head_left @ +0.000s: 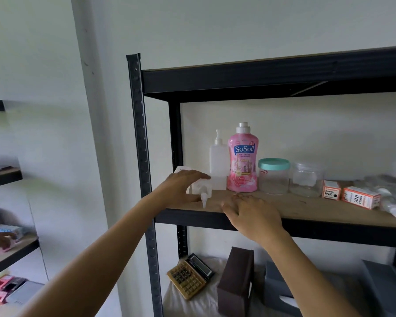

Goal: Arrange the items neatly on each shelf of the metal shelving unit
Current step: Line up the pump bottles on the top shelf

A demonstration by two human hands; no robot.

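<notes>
White bottle (198, 187) gripped at shelf (306, 208) edge.

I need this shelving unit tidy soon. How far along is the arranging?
Done: pump bottle, pink detergent and two jars stand in a row at the back. In hand: left hand grips a tipped white nozzle bottle. Left: ink boxes, plastic bags, lower shelf.

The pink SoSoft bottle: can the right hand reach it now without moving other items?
Probably yes. The right hand rests open on the shelf just in front of the pink SoSoft bottle, and nothing lies between them; the neighbours stand beside it.
</notes>
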